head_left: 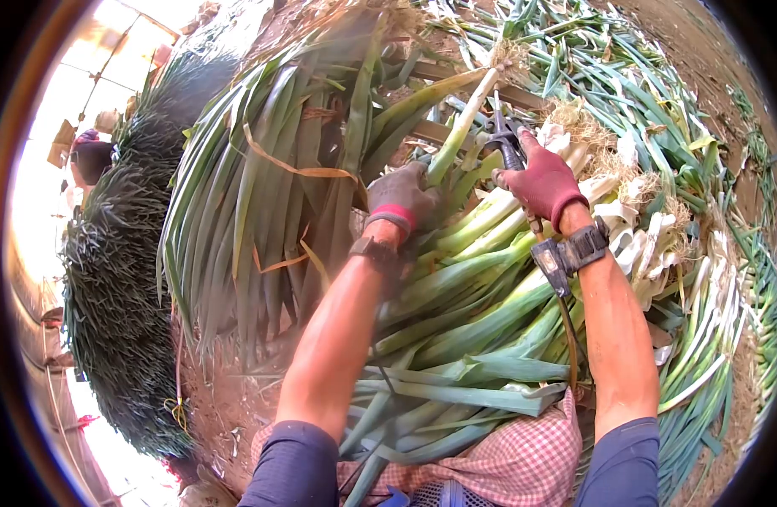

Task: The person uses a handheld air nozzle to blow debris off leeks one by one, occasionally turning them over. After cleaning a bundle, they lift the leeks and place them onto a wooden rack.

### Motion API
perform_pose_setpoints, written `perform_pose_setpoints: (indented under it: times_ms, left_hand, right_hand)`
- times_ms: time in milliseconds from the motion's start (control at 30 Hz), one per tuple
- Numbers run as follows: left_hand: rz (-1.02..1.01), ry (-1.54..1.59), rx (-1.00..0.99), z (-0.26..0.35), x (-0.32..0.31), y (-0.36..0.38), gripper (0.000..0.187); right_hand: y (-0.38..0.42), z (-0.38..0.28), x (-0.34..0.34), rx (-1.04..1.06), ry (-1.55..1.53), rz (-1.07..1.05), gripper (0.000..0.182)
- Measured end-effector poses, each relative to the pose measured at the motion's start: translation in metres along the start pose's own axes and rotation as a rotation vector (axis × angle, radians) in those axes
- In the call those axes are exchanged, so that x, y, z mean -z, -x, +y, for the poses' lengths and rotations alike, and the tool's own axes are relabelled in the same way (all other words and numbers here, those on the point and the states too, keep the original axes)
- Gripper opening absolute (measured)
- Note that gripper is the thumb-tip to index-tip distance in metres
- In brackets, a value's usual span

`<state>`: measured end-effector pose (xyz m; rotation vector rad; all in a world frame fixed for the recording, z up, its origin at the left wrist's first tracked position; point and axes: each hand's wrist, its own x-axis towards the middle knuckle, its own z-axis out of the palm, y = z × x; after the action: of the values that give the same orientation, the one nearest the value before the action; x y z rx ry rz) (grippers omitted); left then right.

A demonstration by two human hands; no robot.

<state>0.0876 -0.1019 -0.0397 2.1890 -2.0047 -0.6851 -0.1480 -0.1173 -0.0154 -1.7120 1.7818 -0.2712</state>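
Note:
My left hand (pixel 401 198), in a dark glove with a red cuff, is closed around a leek (pixel 462 127). Its root end points up and to the right, while long green leaves hang down on the left. In my right hand (pixel 545 179), wearing a dark red glove, is a black air blow gun (pixel 507 145) with a thin metal nozzle, close beside the leek's stalk. A hose (pixel 568 338) runs down from below that hand. Under both hands lies a pile of leeks (pixel 481 321), their white root ends (pixel 633 203) toward the right.
More leeks (pixel 608 76) with loose leaves cover the ground at upper right. A tall dark-green stack of leeks (pixel 122 287) stands at left. A checked cloth (pixel 524 448) covers my lap. Another person's dark head covering (pixel 91 159) shows at far left.

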Motion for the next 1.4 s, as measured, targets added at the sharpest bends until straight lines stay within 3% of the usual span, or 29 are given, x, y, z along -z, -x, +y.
perform_pose_setpoints:
  times_ms: [200, 267, 467, 867, 933, 967, 1000, 1067, 1267, 1333, 1400]
  left_hand:
    - [0.004, -0.054, -0.045, 0.001, 0.0, 0.009, 0.057]
    - [-0.016, -0.032, -0.048, -0.002, 0.0, 0.011, 0.057]
    - [-0.007, 0.012, -0.088, -0.003, 0.003, 0.019, 0.054]
    - [-0.103, 0.13, -0.111, -0.012, 0.012, 0.049, 0.052]
    - [-0.333, 0.433, 0.083, 0.007, 0.019, 0.073, 0.048]
    - [-0.206, 0.192, -0.133, -0.005, 0.005, 0.072, 0.044]
    - [-0.213, 0.16, -0.208, -0.003, 0.008, 0.077, 0.042]
    - [-0.254, 0.18, -0.219, -0.001, 0.014, 0.087, 0.042]
    - [-0.147, 0.182, -0.13, -0.011, 0.008, 0.08, 0.046]
    - [-0.162, 0.164, -0.124, -0.017, 0.005, 0.073, 0.045]
    - [-0.181, 0.143, -0.121, -0.021, 0.002, 0.071, 0.045]
  right_hand:
    - [-0.001, 0.009, 0.0, -0.013, 0.045, 0.009, 0.095]
    - [-0.006, 0.021, -0.013, 0.048, 0.007, 0.109, 0.097]
    - [0.02, 0.012, 0.012, -0.047, -0.094, 0.007, 0.094]
    - [0.103, 0.042, -0.001, 0.142, -0.09, -0.002, 0.098]
    - [0.118, 0.024, 0.012, 0.109, -0.126, -0.02, 0.1]
    - [0.119, 0.026, 0.007, 0.178, -0.213, -0.023, 0.101]
    - [0.12, 0.021, 0.008, 0.219, -0.162, -0.16, 0.101]
    - [0.126, 0.005, -0.002, 0.334, -0.153, -0.216, 0.101]
    - [0.092, -0.02, -0.011, 0.047, -0.179, -0.158, 0.1]
    - [0.087, -0.016, -0.027, 0.24, -0.167, -0.197, 0.099]
    - [0.077, -0.016, -0.029, 0.268, -0.197, -0.146, 0.097]
